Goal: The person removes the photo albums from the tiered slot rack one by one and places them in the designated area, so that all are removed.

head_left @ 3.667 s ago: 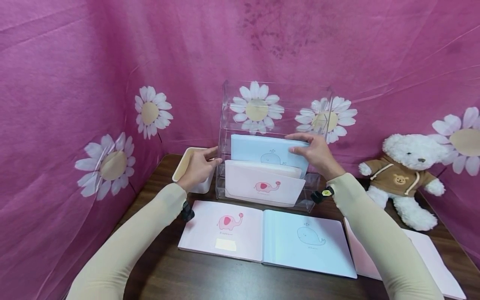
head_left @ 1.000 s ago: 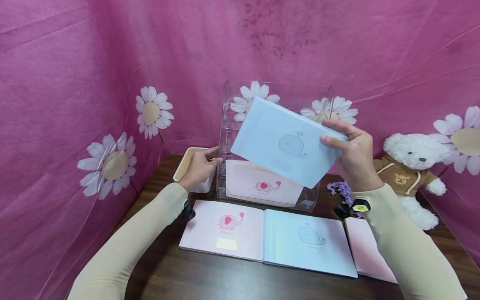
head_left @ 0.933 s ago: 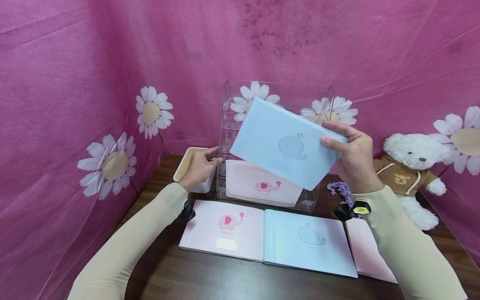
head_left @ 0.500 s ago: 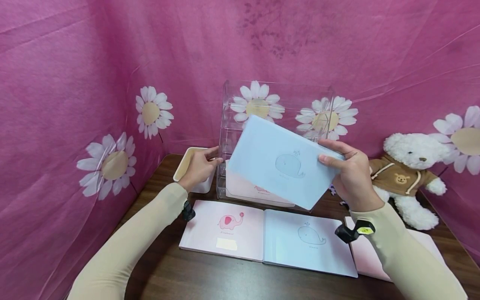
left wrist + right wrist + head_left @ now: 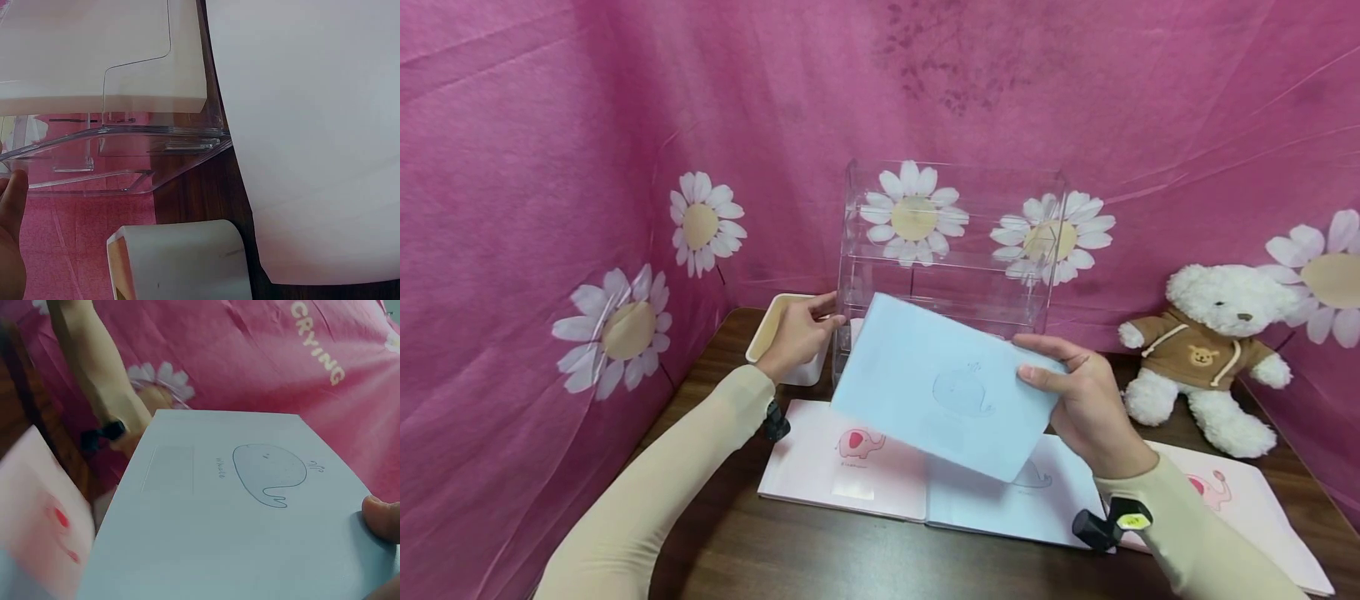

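My right hand (image 5: 1092, 407) holds a light blue booklet (image 5: 910, 375) with a whale drawing by its right corner, thumb on the cover. The booklet hangs tilted in front of the rack, overlapping the flat booklets below in the head view; "Whale" is lettered on it in the right wrist view. My left hand (image 5: 799, 337) grips the left side edge of a clear acrylic rack (image 5: 844, 250) between thumb and fingers. Inside the rack's front pocket stands a pink booklet (image 5: 94, 50), mostly hidden in the head view behind the blue one.
Flat on the dark wood table (image 5: 760, 550) lie a pink elephant booklet (image 5: 805, 454), a blue whale booklet (image 5: 1067, 483) and another pink elephant booklet (image 5: 1262, 517) at right. A white bin (image 5: 805, 371) stands left of the rack. A teddy bear (image 5: 1206, 358) sits at right.
My right hand has pulled the blue booklet up out of the rack, then brought it down and forward over the flat booklets. My left hand has stayed at the rack's side.
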{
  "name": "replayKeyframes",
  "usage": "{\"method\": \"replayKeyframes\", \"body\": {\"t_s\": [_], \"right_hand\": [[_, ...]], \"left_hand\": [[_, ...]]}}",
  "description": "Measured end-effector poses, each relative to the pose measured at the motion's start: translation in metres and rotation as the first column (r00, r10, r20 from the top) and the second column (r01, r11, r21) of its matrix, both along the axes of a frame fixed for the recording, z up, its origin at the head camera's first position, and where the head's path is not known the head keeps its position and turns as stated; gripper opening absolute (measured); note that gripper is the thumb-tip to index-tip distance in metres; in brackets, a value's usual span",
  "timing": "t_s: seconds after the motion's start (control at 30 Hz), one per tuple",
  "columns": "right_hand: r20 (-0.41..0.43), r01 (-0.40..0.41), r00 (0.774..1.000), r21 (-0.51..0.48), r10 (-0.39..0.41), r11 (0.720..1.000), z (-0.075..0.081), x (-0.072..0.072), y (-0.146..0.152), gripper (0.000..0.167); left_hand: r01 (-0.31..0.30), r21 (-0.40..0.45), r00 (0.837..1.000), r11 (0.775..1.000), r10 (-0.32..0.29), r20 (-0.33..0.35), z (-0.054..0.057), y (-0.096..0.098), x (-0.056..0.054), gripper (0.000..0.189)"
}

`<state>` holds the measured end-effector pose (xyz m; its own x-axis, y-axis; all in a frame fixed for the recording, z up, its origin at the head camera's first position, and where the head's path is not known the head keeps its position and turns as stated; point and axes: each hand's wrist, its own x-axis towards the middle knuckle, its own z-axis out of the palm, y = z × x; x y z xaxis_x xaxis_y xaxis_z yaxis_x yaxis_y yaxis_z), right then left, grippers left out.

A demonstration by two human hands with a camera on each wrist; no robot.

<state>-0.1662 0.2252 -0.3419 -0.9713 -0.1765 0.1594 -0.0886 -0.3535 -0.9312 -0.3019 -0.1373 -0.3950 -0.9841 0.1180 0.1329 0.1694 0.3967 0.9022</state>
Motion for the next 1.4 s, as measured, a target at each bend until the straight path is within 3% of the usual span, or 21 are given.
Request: {"method": "replayKeyframes", "body": {"t_s": [0.37, 0.53, 0.77, 1.17, 1.27, 1.4], "right_hand": [[0.154, -0.145, 0.979, 0.075, 0.132, 0.987, -0.037, 0.030, -0.012, 0.041], [0.219, -0.236, 0.952, 0.075, 0.215, 0.969, -0.050, 0.038, -0.017, 0.038], [0.322, -0.356, 0.890, 0.042, 0.324, 0.934, -0.072, 0.051, -0.026, 0.036], [0.474, -0.415, 0.797, -0.019, 0.374, 0.910, -0.097, 0.068, -0.031, 0.040], [0.495, -0.417, 0.785, -0.022, 0.372, 0.909, -0.103, 0.071, -0.033, 0.045], [0.508, -0.416, 0.786, 0.014, 0.352, 0.909, -0.110, 0.073, -0.034, 0.050]], "left_hand": [[-0.005, -0.003, 1.000, 1.000, 0.005, 0.002, 0.002, 0.002, 0.001, 0.055], [-0.020, -0.005, 1.000, 1.000, 0.021, 0.017, 0.003, 0.002, 0.000, 0.056], [-0.031, -0.019, 0.999, 0.999, 0.031, 0.004, 0.001, 0.002, -0.001, 0.055], [-0.026, -0.022, 1.000, 0.999, 0.027, 0.004, 0.001, 0.002, 0.001, 0.055], [-0.024, -0.021, 1.000, 0.999, 0.024, -0.002, 0.001, 0.002, 0.002, 0.055], [-0.027, -0.013, 1.000, 1.000, 0.027, 0.004, 0.002, 0.002, 0.002, 0.056]]}}
